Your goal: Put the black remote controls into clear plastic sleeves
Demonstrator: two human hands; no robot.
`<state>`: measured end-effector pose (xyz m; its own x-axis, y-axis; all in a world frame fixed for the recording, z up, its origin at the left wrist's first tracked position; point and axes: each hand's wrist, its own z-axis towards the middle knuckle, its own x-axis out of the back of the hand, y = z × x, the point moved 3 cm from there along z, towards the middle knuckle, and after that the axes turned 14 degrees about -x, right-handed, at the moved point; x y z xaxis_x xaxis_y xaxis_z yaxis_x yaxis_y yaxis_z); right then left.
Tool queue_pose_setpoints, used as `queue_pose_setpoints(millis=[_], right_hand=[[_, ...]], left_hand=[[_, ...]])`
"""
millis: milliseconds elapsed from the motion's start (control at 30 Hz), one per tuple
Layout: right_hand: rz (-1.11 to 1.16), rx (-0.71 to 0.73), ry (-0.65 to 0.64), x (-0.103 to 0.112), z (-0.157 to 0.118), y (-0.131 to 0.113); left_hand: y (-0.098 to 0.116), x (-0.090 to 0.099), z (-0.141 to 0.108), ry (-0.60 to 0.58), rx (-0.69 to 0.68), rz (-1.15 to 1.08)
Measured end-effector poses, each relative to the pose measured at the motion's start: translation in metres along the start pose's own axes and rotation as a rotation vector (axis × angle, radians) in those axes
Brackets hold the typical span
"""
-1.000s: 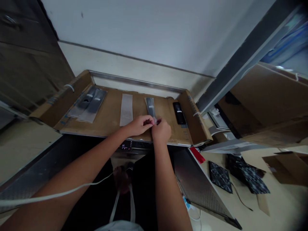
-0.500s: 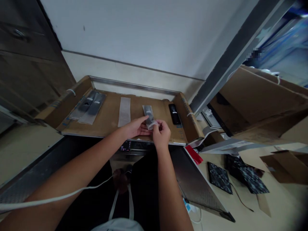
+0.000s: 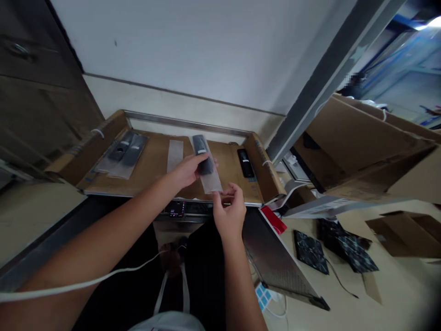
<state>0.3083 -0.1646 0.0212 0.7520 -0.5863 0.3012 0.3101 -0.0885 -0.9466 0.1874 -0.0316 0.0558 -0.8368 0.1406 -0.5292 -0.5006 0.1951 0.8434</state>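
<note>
**Held aslant, centre frame**

Here it is, mid-frame: a dark, elongated object with a white label (image 3: 200, 145), inside a translucent, whitish plastic sleeve (image 3: 211, 183), above the brown cardboard-lined desk (image 3: 156, 161). The left hand (image 3: 188, 171) has it in its grip — thumb across the top, fingertips showing at the far side. The long axis tilts from upper left to lower right, and the dark object fills the sleeve's upper part, so the left hand is nearer to it. Down at the sleeve's lower end comes the right hand (image 3: 230, 209), fingers curled beside the edge — pinching it or just apart, I cannot tell! Further right lies an unwrapped black elongated object (image 3: 245, 163); over left, a flat pale translucent sleeve (image 3: 175, 152), then overlapping sleeved dark objects (image 3: 132, 154).
</note>
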Motion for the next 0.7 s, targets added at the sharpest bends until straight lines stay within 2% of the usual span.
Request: queue_pose_setpoints(millis=[133,233,333,400,500,567,700], right_hand=[[0.282,-0.21,-0.24,-0.026,0.006,-0.004],[0.36,-0.265,-0.276,-0.04,-0.001,-0.005],[0.306,-0.23,-0.298,-0.044,-0.006,0.0],[0.221,-0.177,-0.26,-0.039,0.003,0.007],[0.073,-0.122,-0.106,-0.022,0.036,0.022],[-0.022,-0.11,-0.026,-0.011,0.062,0.031],[-0.171,-0.099,0.039,-0.003,0.093,0.042]], left_hand=[[0.015,0.009,-0.005,0.002,-0.016,-0.039],[0.021,0.02,-0.007,0.002,-0.034,-0.053],[0.027,0.038,-0.005,0.013,-0.071,-0.048],[0.033,0.055,0.002,0.017,-0.09,-0.011],[0.049,0.088,0.021,0.09,-0.085,0.145],[0.062,0.117,0.034,0.209,-0.068,0.318],[0.088,0.168,0.046,0.277,-0.065,0.76]])
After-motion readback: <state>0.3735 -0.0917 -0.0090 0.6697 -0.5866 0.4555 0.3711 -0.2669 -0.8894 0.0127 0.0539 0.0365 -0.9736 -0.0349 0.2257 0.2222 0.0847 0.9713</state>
